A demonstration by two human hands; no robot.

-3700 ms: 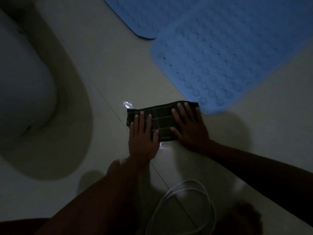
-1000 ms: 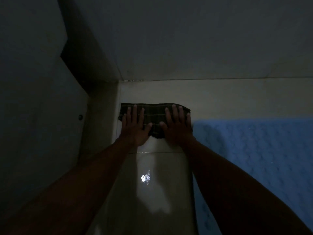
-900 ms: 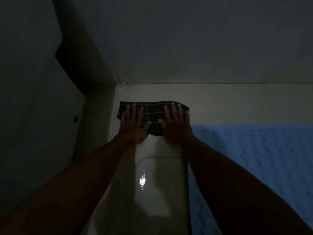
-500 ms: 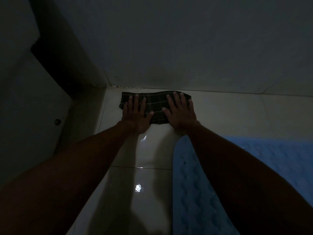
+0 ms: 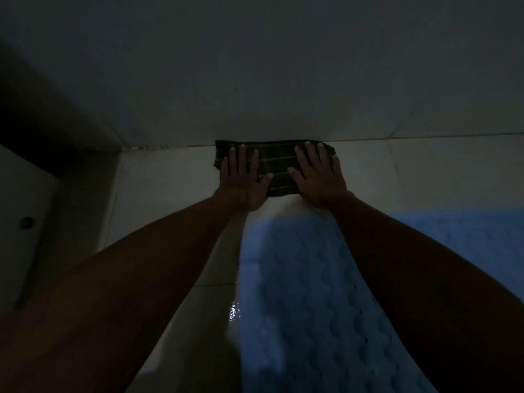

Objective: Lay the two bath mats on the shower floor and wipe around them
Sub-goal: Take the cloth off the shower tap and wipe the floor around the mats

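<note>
A dark checked cloth [image 5: 276, 163] lies flat on the pale floor tiles, its far edge against the foot of the wall. My left hand [image 5: 242, 180] presses on its left half with straight, spread fingers. My right hand [image 5: 317, 174] presses on its right half the same way. A blue bath mat [image 5: 306, 293] with a bumpy surface lies on the floor just near of the cloth, running under my right forearm toward the right. Only one mat is in view.
The tiled wall [image 5: 269, 80] rises right behind the cloth. A dark corner and a pale panel with a small round knob [image 5: 26, 222] stand at the left. Wet, shiny floor tile [image 5: 198, 321] stretches left of the mat.
Both hands have pushed the cloth forward from the left corner strip up to the wall's foot and a little rightward. The mat's corner now lies directly below my hands.
</note>
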